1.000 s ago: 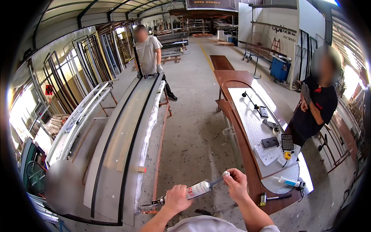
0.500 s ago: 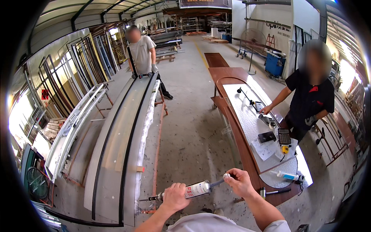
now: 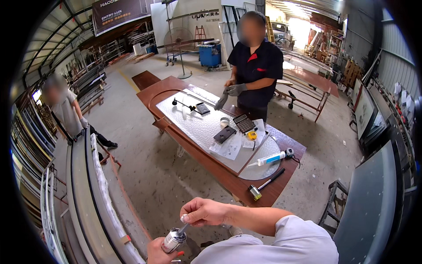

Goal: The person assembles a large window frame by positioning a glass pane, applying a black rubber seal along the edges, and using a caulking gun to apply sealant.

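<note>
At the lower edge, my left hand (image 3: 157, 252) is wrapped round a caulking gun with a white sealant cartridge (image 3: 172, 241) in it. The cartridge tilts up toward my right hand. Its grey nozzle (image 3: 184, 228) ends just under the fingers of my right hand (image 3: 203, 212). Between thumb and fingertips, that hand pinches a small white wad (image 3: 183, 218) close to the nozzle tip; whether the two touch I cannot tell. The gun's rear is mostly hidden by my left hand and the frame edge.
A brown table (image 3: 211, 174) carries a textured glass panel (image 3: 176, 110), a calculator (image 3: 244, 123), a tape measure (image 3: 252, 135), another sealant tube (image 3: 270, 158) and a hammer (image 3: 255, 192). Behind it, a co-worker (image 3: 255, 66) handles grey gloves (image 3: 237, 89). Another person (image 3: 68, 105) stands by the long panel (image 3: 83, 193) at left.
My view has swung right. The gun has turned from lying sideways to pointing away from me, both hands still on it and the wad. The near co-worker's hand has left the table for the gloves.
</note>
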Tool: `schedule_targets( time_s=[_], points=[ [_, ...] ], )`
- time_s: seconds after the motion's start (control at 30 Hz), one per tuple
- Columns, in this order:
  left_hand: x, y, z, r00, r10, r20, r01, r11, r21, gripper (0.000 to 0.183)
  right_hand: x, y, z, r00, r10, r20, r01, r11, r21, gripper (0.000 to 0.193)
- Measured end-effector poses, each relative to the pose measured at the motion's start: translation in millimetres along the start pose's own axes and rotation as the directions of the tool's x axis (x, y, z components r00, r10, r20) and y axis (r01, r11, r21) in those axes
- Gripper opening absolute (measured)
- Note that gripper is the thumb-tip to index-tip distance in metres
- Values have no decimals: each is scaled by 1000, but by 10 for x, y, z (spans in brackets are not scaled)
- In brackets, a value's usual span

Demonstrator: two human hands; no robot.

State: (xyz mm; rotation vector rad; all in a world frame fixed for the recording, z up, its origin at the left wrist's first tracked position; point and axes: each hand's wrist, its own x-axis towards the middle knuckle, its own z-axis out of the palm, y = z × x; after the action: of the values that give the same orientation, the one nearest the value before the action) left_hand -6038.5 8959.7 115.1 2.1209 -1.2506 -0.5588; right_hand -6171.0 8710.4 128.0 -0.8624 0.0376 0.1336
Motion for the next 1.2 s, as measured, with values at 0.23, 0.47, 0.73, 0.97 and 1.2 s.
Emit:
schedule_targets(
  time_s=[0.23, 0.47, 0.73, 0.97, 1.2],
  points=[
    [61, 16, -55, 986, -104, 128, 128, 973, -194, 51, -46, -2, 46, 997, 25, 70, -33, 992, 118, 17],
    [9, -17, -8, 995, 70, 75, -62, 993, -102, 49, 23, 46, -46, 999, 26, 34, -32, 984, 178, 17],
    [430, 118, 45, 992, 96, -83, -118, 938, -326, 19, -175, -512, 12, 854, -311, -417, 314, 947, -63, 20],
    [336, 82, -161, 996, 21, -82, -56, 885, -461, 25, 223, -474, 158, 926, -288, -243, 309, 950, 51, 24],
    [402, 163, -151, 999, -32, -17, 20, 882, -471, 25, 295, -493, 283, 966, -247, -75, 254, 960, 118, 26]
  ],
)
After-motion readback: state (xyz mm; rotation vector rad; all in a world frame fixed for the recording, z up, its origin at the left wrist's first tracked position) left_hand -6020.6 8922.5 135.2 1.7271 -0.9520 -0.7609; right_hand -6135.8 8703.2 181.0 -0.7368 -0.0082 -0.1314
